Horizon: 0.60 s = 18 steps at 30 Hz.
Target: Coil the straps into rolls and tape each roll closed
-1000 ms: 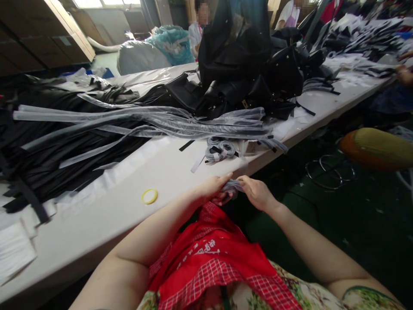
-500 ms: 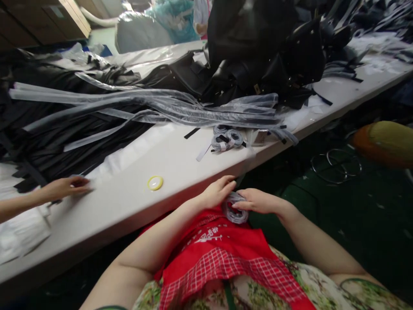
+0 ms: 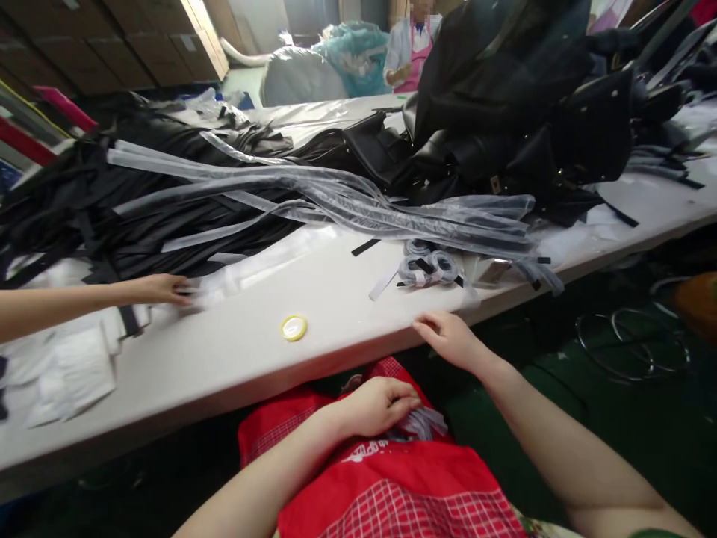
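My left hand (image 3: 384, 406) rests at my lap over the red apron (image 3: 414, 478), its fingers closed on a coil of clear plastic strip (image 3: 424, 424). Part of that coil is hidden beneath the hand. At the table's front edge is my right hand (image 3: 448, 340), with its fingers drawn together; what they hold, if anything, does not show. Just beyond it on the table lie several small coils of clear strip (image 3: 429, 267) with black ends. A yellow-rimmed roll of tape (image 3: 293, 327) lies on the tabletop to the left.
Long clear plastic strips (image 3: 347, 194) stretch across a heap of black straps (image 3: 67, 194) on the white table (image 3: 224, 366). Black bags (image 3: 504, 97) are piled behind. A co-worker's hand (image 3: 165, 289) reaches in from the left. Another person (image 3: 414, 48) stands at the back.
My right hand has let go of the coil and moved up to the table edge. The left hand keeps the coil, lower at my lap. The view has shifted left.
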Available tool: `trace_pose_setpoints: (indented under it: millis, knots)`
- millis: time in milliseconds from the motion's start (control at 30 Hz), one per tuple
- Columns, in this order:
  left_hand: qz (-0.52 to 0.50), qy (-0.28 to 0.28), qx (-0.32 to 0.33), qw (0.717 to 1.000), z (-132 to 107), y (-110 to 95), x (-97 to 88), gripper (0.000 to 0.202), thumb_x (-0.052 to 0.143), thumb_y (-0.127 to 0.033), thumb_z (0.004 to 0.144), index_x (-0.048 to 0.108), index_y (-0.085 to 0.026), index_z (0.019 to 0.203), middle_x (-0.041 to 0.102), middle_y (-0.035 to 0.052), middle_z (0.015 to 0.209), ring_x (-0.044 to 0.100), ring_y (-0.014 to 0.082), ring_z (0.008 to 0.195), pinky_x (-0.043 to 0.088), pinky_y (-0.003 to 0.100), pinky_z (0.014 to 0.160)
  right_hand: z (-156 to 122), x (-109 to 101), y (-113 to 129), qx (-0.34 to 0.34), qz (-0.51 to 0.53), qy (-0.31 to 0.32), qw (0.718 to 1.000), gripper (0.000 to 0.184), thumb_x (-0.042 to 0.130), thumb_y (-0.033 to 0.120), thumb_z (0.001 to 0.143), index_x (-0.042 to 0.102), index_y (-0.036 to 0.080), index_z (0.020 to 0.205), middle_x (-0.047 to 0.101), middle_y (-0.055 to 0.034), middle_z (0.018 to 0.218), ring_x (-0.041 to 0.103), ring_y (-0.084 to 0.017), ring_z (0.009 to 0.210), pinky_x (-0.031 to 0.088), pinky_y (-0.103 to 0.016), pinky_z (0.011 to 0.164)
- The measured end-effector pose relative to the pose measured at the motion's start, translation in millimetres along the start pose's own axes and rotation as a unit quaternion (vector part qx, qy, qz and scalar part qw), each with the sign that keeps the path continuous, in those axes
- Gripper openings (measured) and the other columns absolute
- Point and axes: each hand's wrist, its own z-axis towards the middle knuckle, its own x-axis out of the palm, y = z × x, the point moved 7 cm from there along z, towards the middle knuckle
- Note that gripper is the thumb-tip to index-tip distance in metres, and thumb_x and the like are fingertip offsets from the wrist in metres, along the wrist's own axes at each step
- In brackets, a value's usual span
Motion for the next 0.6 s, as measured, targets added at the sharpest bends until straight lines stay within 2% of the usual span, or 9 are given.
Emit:
trace_pose_setpoints:
  millis: [33, 100, 167, 233, 333, 500, 533, 600]
  knots:
    - [-0.001, 0.0, 0.002, 1.0, 1, -1, -0.8, 0.035, 0.04, -0.036, 0.097, 0.068, -0.017, 0.089, 0.069, 0.0025, 0.081, 0.059, 0.0126, 0.07, 0.045, 0.02, 0.068, 24, -6, 9, -0.026, -0.064, -0.066, 0.995, 0.026, 0.047, 0.036, 0.094, 0.064, 0.016, 0.097, 0.067, -0.0094, 0.097, 0.06, -0.021, 0.087, 0.046, -0.032, 0.081]
    - [-0.006, -0.004, 0.004, 1.0, 3, -2, -1.9, 0.034, 0.041, -0.036, 0.096, 0.069, -0.018, 0.088, 0.069, 0.0027, 0.083, 0.059, 0.013, 0.071, 0.045, 0.02, 0.069, 66, 2, 23, -0.048, -0.186, -0.131, 0.973, 0.034, 0.057, 0.036, 0.089, 0.061, 0.012, 0.112, 0.062, -0.0175, 0.116, 0.054, -0.028, 0.108, 0.041, -0.039, 0.094]
    - [-0.016, -0.013, 0.001, 1.0, 3, 0, -3.7, 0.033, 0.042, -0.036, 0.095, 0.069, -0.019, 0.087, 0.069, 0.0024, 0.082, 0.059, 0.013, 0.07, 0.044, 0.02, 0.068, 96, 24, 26, -0.037, -0.289, -0.128, 0.948, 0.044, 0.06, 0.041, 0.088, 0.058, 0.007, 0.116, 0.058, -0.0237, 0.12, 0.049, -0.033, 0.116, 0.038, -0.045, 0.098]
    - [-0.03, -0.022, -0.006, 0.999, 3, 4, -6.0, 0.032, 0.043, -0.035, 0.095, 0.069, -0.019, 0.088, 0.069, 0.002, 0.081, 0.058, 0.0128, 0.069, 0.044, 0.02, 0.068, 111, 41, 23, -0.025, -0.345, -0.102, 0.933, 0.034, 0.052, 0.035, 0.093, 0.06, 0.007, 0.11, 0.061, -0.024, 0.112, 0.052, -0.033, 0.11, 0.039, -0.045, 0.094]
    - [-0.047, -0.024, -0.019, 0.998, -1, 9, -9.4, 0.032, 0.044, -0.037, 0.095, 0.069, -0.018, 0.088, 0.068, 0.0017, 0.08, 0.057, 0.0125, 0.069, 0.044, 0.02, 0.067, 113, 46, 18, -0.05, -0.355, -0.066, 0.931, 0.028, 0.036, 0.019, 0.098, 0.062, 0.008, 0.1, 0.065, -0.0199, 0.099, 0.058, -0.027, 0.096, 0.041, -0.039, 0.087]
    - [-0.105, 0.005, -0.034, 0.994, -3, 11, -11.7, 0.038, 0.045, -0.045, 0.094, 0.07, -0.017, 0.089, 0.066, 0.0013, 0.08, 0.057, 0.013, 0.072, 0.044, 0.021, 0.068, 102, 34, 18, -0.106, -0.329, -0.032, 0.938, 0.018, 0.05, 0.019, 0.093, 0.065, 0.013, 0.101, 0.068, -0.0147, 0.102, 0.059, -0.026, 0.1, 0.041, -0.034, 0.089]
    - [-0.125, 0.014, -0.037, 0.991, -3, 11, -10.9, 0.039, 0.046, -0.047, 0.094, 0.07, -0.017, 0.092, 0.067, 0.0014, 0.081, 0.057, 0.0131, 0.072, 0.045, 0.021, 0.069, 99, 30, 19, -0.107, -0.322, -0.036, 0.94, 0.019, 0.049, 0.018, 0.093, 0.065, 0.013, 0.102, 0.068, -0.0142, 0.102, 0.059, -0.025, 0.101, 0.041, -0.034, 0.089]
    - [-0.164, 0.021, -0.043, 0.985, -3, 11, -9.3, 0.04, 0.05, -0.05, 0.091, 0.071, -0.017, 0.095, 0.068, 0.0019, 0.083, 0.058, 0.0134, 0.073, 0.046, 0.022, 0.07, 89, 12, 23, -0.09, -0.252, -0.089, 0.959, 0.021, 0.045, 0.019, 0.095, 0.064, 0.014, 0.102, 0.069, -0.0133, 0.099, 0.06, -0.024, 0.098, 0.043, -0.034, 0.088]
